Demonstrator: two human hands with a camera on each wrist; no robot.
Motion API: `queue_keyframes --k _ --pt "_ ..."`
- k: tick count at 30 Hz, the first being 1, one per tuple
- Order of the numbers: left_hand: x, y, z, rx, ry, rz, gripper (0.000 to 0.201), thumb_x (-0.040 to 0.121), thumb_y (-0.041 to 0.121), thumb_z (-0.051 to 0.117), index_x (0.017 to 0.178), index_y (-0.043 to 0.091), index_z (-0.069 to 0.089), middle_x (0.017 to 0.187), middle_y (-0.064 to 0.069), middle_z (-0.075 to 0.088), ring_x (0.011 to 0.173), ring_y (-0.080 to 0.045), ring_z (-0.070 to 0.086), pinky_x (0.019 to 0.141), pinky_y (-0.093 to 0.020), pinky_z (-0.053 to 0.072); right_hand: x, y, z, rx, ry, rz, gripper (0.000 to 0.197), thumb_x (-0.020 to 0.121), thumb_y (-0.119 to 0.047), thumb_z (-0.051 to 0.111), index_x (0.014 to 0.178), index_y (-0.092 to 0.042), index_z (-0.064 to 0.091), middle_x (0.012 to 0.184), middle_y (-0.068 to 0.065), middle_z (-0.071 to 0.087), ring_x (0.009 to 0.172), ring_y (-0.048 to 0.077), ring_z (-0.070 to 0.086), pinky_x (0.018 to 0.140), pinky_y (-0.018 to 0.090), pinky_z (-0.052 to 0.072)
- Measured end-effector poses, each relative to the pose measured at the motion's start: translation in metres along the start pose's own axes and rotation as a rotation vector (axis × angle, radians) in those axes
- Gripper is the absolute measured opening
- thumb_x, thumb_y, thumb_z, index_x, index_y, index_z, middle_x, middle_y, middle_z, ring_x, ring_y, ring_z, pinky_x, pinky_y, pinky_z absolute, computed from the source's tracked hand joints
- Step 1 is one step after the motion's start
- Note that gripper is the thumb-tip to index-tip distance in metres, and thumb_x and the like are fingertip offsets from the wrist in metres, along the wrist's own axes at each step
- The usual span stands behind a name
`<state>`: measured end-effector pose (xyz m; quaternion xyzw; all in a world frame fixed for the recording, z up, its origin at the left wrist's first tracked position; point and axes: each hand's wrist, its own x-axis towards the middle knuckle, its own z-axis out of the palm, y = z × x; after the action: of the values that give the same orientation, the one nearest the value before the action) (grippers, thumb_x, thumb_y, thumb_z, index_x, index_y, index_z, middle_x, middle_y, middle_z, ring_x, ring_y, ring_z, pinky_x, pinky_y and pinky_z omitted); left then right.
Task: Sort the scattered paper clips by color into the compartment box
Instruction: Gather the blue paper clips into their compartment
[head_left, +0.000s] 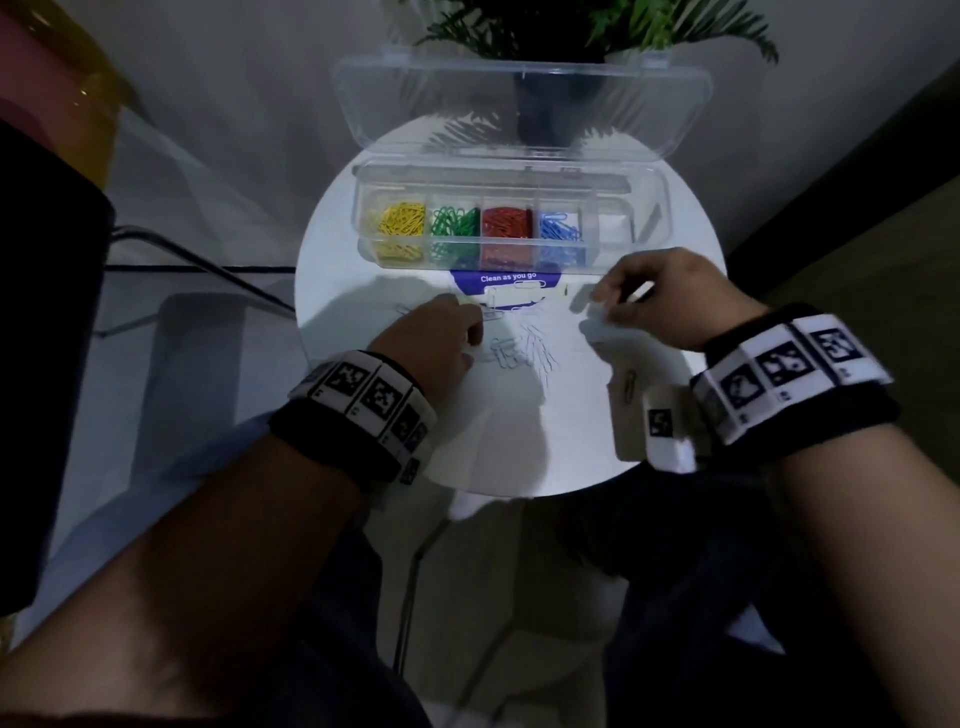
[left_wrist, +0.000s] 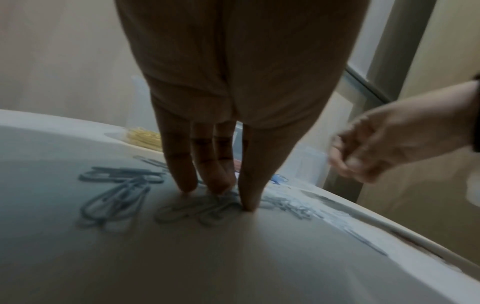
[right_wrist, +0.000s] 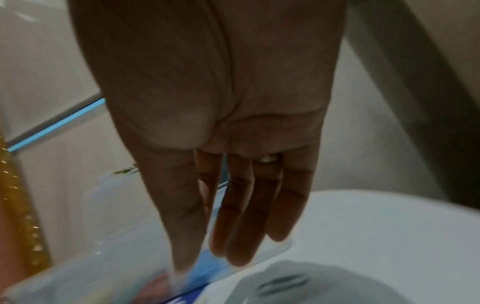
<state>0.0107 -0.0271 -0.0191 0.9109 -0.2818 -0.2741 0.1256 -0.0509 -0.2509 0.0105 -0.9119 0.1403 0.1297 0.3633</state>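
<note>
Your left hand (head_left: 441, 332) is down on the round white table (head_left: 519, 441), its straight fingertips (left_wrist: 249, 203) pressing among the white paper clips (head_left: 524, 353) scattered there; thumb and fingers stand close together, but nothing is visibly pinched between them. Your right hand (head_left: 660, 296) hovers above the table to the right of those clips, near the front right end of the clear compartment box (head_left: 644, 208). From the head view its fingers look loosely bent; from the right wrist view they hang nearly straight, and you can't tell through the blur whether they hold a clip. The box lies open at the far side of the table, lid (head_left: 524, 104) tipped back, with yellow clips (head_left: 402, 218), green clips (head_left: 456, 223), red clips (head_left: 506, 223) and blue clips (head_left: 558, 226) each in a separate compartment. A blue sticker (head_left: 506, 286) lies just in front of the box.
</note>
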Motion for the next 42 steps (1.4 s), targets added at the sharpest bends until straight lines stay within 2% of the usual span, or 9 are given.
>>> queue_keyframes --k 8,13,16,19,21,25,29,33,42 --pt "0.006 0.001 -0.007 -0.105 0.118 0.03 0.027 0.082 0.015 0.065 0.108 0.013 0.058 0.113 -0.009 0.055 0.082 -0.015 0.048 0.082 -0.025 0.04 -0.015 0.021 0.003 -0.365 -0.317 0.227 0.031 0.063 -0.023 0.083 0.085 -0.014 0.063 0.083 -0.002 0.061 0.08 0.015 0.056 0.064 0.025 0.043" --pt "0.01 0.005 -0.009 -0.079 0.091 0.007 0.027 0.083 0.017 0.064 0.11 0.014 0.058 0.115 -0.01 0.053 0.084 -0.015 0.048 0.087 -0.028 0.042 -0.009 0.02 0.026 -0.22 -0.049 0.041 0.02 0.069 -0.003 0.069 0.086 -0.011 0.063 0.084 0.004 0.061 0.085 0.023 0.058 0.065 0.021 0.035" --pt "0.012 0.005 -0.008 -0.059 0.077 0.01 0.026 0.084 0.018 0.063 0.109 0.014 0.058 0.116 -0.008 0.053 0.084 -0.014 0.047 0.086 -0.027 0.041 -0.003 0.013 0.029 0.021 0.086 0.037 0.016 0.076 -0.004 0.063 0.076 -0.019 0.06 0.076 -0.001 0.064 0.069 0.014 0.058 0.061 0.015 0.04" --pt "0.011 0.0 -0.012 0.001 0.076 -0.009 0.023 0.084 0.023 0.063 0.106 0.017 0.058 0.114 -0.005 0.053 0.086 -0.014 0.048 0.082 -0.027 0.04 -0.004 0.012 0.012 -0.04 0.155 0.022 0.008 0.082 -0.007 0.058 0.077 -0.008 0.065 0.07 -0.008 0.062 0.063 0.008 0.054 0.069 0.012 0.042" --pt "0.009 -0.004 -0.015 0.03 0.088 -0.044 0.021 0.083 0.025 0.064 0.101 0.018 0.059 0.108 -0.004 0.052 0.088 -0.017 0.05 0.083 -0.03 0.042 -0.009 0.016 0.0 -0.255 0.041 0.061 0.012 0.08 -0.016 0.062 0.083 -0.005 0.068 0.084 0.005 0.068 0.08 0.02 0.06 0.079 0.023 0.046" --pt "0.004 -0.019 -0.023 0.078 0.107 -0.166 0.019 0.078 0.027 0.067 0.092 0.019 0.057 0.095 -0.001 0.047 0.092 -0.025 0.055 0.085 -0.036 0.046 -0.015 0.019 0.004 -0.399 -0.29 0.179 0.019 0.069 -0.027 0.079 0.078 -0.013 0.07 0.07 -0.006 0.06 0.069 0.008 0.055 0.056 0.016 0.041" --pt "0.0 -0.031 -0.03 0.041 0.11 -0.224 0.021 0.078 0.025 0.067 0.094 0.015 0.059 0.099 -0.007 0.052 0.092 -0.025 0.054 0.086 -0.036 0.045 -0.008 0.012 0.019 -0.416 -0.256 0.14 0.01 0.068 -0.019 0.077 0.074 -0.014 0.071 0.077 -0.001 0.067 0.081 0.016 0.063 0.064 0.023 0.047" --pt "-0.003 -0.038 -0.03 0.042 0.122 -0.244 0.016 0.08 0.026 0.065 0.09 0.017 0.057 0.104 -0.011 0.056 0.097 -0.027 0.055 0.087 -0.038 0.046 -0.004 0.004 0.022 -0.404 -0.294 0.142 0.008 0.072 -0.018 0.074 0.069 -0.014 0.067 0.068 -0.001 0.062 0.072 0.016 0.058 0.053 0.02 0.041" --pt "-0.014 -0.048 -0.028 -0.022 0.115 -0.299 0.032 0.078 0.017 0.063 0.11 0.015 0.059 0.112 -0.012 0.058 0.105 -0.029 0.057 0.093 -0.037 0.047 0.023 -0.026 0.033 0.002 0.187 -0.106 0.009 0.084 -0.014 0.058 0.083 -0.007 0.063 0.078 0.004 0.063 0.072 0.018 0.055 0.069 0.024 0.043"
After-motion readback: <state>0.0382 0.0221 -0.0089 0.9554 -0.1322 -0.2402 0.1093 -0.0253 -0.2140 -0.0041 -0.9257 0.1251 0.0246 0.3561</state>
